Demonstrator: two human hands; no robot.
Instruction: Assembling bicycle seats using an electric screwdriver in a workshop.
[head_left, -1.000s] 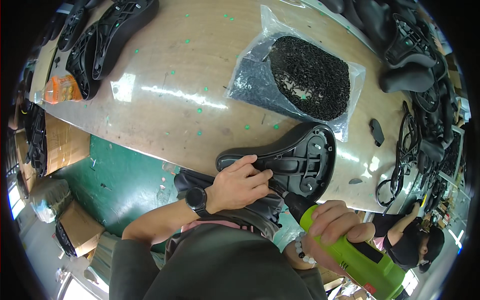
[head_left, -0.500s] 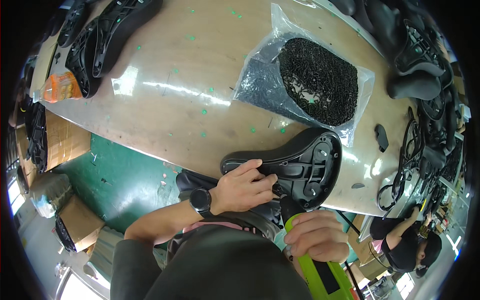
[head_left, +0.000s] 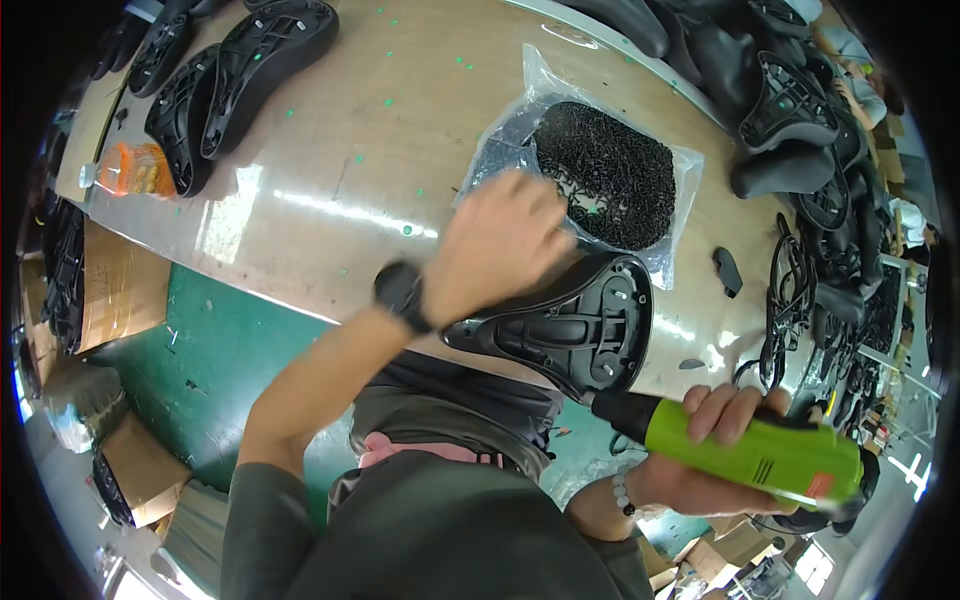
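Single head-worn fisheye, looking steeply down, close over wooden table [head_left: 330,150], table edge running ten to four o'clock.

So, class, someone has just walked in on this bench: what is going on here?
A person works at a wooden table. Their left hand is raised over a clear bag of small black screws, beside an upturned black saddle base at the table's near edge. Their right hand grips a green power screwdriver, its tip pointing at that base. More saddle parts lie around.
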